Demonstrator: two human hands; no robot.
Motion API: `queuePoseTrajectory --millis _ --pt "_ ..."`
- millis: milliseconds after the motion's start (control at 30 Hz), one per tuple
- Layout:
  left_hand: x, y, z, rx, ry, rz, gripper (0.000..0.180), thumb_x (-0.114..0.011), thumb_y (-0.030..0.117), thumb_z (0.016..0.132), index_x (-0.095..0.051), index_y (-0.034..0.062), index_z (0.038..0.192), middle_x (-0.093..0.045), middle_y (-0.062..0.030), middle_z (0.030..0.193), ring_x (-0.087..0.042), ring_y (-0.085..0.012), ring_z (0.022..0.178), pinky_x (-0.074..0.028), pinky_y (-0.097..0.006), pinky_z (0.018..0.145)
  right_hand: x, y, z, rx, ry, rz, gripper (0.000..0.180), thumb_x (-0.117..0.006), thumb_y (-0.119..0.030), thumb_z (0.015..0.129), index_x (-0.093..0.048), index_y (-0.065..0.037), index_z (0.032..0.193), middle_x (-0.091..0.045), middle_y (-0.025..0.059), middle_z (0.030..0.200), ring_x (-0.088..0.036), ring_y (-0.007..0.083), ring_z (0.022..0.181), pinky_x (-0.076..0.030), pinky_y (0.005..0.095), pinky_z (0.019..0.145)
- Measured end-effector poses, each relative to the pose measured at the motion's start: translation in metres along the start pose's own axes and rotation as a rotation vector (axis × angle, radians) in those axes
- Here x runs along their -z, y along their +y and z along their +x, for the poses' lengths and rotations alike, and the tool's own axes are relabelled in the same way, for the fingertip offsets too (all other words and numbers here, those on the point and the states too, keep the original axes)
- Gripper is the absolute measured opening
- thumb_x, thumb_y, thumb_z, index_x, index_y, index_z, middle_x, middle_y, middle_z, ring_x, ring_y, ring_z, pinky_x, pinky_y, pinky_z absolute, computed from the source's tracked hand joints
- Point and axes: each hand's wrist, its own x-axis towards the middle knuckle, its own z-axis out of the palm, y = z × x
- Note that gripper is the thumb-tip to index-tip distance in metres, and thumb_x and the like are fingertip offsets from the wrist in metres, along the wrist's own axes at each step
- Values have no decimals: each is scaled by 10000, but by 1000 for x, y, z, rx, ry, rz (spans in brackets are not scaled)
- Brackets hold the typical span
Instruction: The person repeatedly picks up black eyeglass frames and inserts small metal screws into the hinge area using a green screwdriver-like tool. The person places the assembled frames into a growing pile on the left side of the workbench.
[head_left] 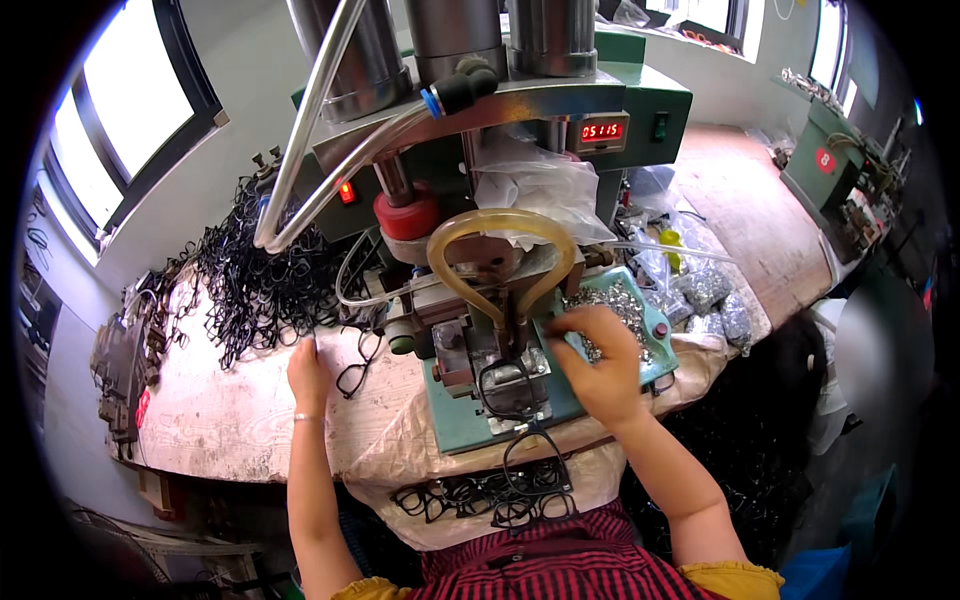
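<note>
My left hand (308, 378) is at the near edge of a tangled pile of black eyeglass frames (265, 270). Its fingers are closed, and what they may hold is hidden. A single loose frame (358, 365) lies just right of it. My right hand (603, 368) is curled at the right side of the green press (480, 372), its thumb and fingertips drawn together close to the tooling. Anything between them is too small to make out. One black frame (507, 388) sits in the press fixture; another frame (537, 462) hangs over the front edge.
A turquoise tray (655, 352) of small metal parts stands right of the press, with bagged parts (705, 290) beyond. Several frames (480, 495) lie on the cloth at my lap. Clear air hoses (300, 150) and a looped tan tube (500, 222) cross before the press.
</note>
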Motion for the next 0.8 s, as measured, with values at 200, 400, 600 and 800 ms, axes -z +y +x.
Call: queuePoseTrajectory --millis 200,400,600,800 --pt "67 38 -43 265 -77 -297 218 -757 121 843 -591 -20 860 -678 -148 856 -589 -250 698 -484 -348 673 -30 0 -14 -321 101 397 463 -691 20 830 -478 19 1242 -633 48 929 -600 101 894 -459 230 819" --pt "150 145 -23 417 261 -1053 94 -657 52 933 -653 -29 885 -722 -89 913 -576 -112 708 -473 -238 652 -34 -18 -4 -420 38 631 547 -682 31 826 -449 39 1321 -653 85 1014 -616 130 983 -455 261 921" --pt "210 263 -21 -919 122 -656 389 -790 372 818 -527 95 748 -727 -66 889 -649 -210 769 -572 -319 720 -8 -40 -11 -379 -120 418 497 -671 9 853 -483 33 1312 -651 129 1178 -598 179 1101 -456 328 969" --pt "175 315 -12 -1108 25 -875 453 -853 340 717 -464 110 734 -725 -89 1009 -659 -228 751 -601 -344 712 30 65 -29 -159 -53 -764 201 -748 -136 753 -727 -80 945 -633 218 1173 -536 405 1219 -431 477 1028"
